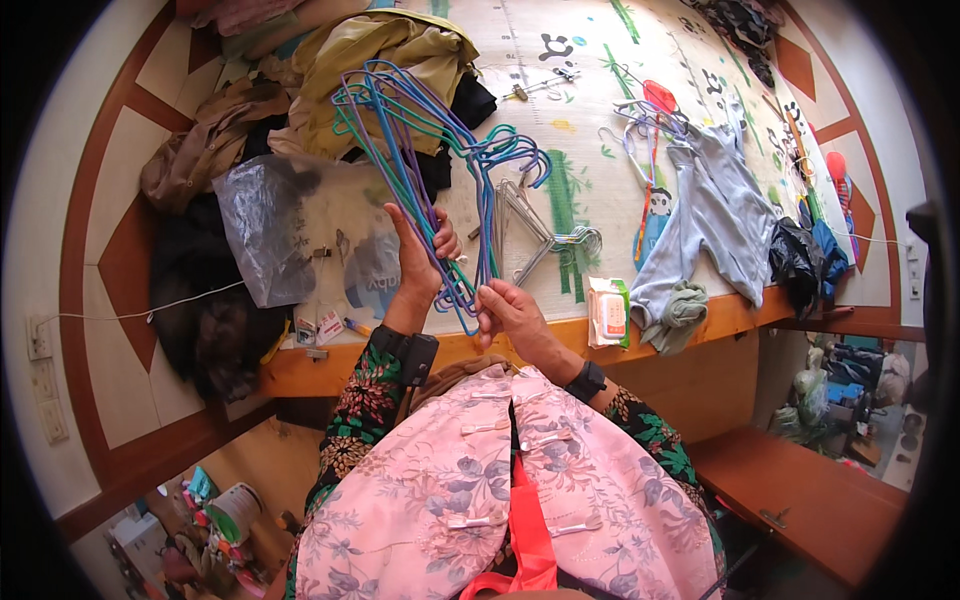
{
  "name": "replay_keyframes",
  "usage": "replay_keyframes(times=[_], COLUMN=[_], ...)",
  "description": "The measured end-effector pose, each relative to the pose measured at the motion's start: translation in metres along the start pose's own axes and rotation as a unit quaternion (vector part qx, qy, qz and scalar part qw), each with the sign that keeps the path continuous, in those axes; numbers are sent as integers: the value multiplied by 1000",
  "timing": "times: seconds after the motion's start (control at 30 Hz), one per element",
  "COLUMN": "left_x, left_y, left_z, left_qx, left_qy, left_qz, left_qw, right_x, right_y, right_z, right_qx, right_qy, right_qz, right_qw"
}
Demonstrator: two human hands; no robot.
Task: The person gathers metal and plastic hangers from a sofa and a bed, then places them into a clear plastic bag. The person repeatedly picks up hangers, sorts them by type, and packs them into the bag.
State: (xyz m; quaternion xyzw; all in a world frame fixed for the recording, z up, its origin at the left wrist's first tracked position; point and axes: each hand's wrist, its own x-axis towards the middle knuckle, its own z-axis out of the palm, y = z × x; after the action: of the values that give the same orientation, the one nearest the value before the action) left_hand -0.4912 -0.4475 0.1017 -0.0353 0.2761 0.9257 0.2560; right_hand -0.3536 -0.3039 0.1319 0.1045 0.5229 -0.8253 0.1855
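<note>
A bundle of blue, green and purple clothes hangers is held up in front of me, its hooks pointing to the right. My left hand is closed around the long bars on the left side of the bundle. My right hand pinches the near corner of the hangers with thumb and fingers. Just beyond, several silver metal hangers lie on the panda-patterned mat, their hooks together at the right.
To the left are a clear plastic bag, dark clothes and a khaki garment. A wipes pack stands by the wooden edge. Grey-blue clothing, a green cloth and a red fly swatter lie right.
</note>
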Motion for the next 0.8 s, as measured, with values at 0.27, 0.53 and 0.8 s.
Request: replay_keyframes(times=[0.27, 0.53, 0.8], left_x=[-5, -10, -27], left_y=[8, 10, 4], left_z=[-11, -19, -7], left_qx=[-4, 8, 81], left_qy=[-17, -61, -91], left_qz=[-3, -12, -30], left_qw=[1000, 998, 992], right_x=[-5, -15, 21], right_y=[-9, -47, -75], right_z=[3, -28, -81], right_qx=[-51, -199, -116], right_qy=[42, 77, 215], right_qz=[68, 103, -137], right_qw=[996, 972, 960])
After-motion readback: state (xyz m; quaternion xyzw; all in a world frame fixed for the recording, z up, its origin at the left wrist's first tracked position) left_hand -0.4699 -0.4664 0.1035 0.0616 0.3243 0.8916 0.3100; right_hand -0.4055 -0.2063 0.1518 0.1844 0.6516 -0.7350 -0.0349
